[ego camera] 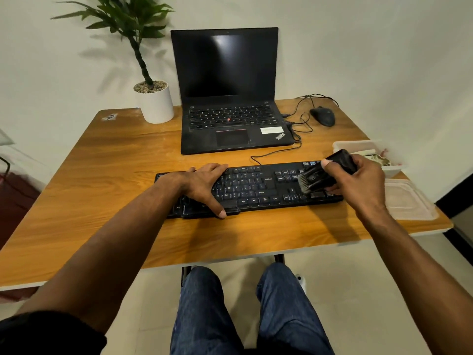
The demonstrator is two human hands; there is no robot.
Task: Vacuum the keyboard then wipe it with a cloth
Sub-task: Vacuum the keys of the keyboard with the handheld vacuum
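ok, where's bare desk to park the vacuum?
Free: desk left of the laptop, between the plant pot and keyboard; also the strip in front of the keyboard. Crowded: right side, with mouse, cables, container, lid.

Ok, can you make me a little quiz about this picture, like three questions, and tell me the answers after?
1. True or false: the left hand lies flat on the keyboard.
2. Which thing does the right hand hold? A) the mouse B) the small vacuum with a brush tip C) the plant pot
3. Fill in the gap: the brush tip is over the ____ end of the keyboard, as the person sees it.

Key
1. True: its fingers spread over the keys.
2. B: the fingers curl round its black body.
3. Right: by the number keys, near the clear plastic container.
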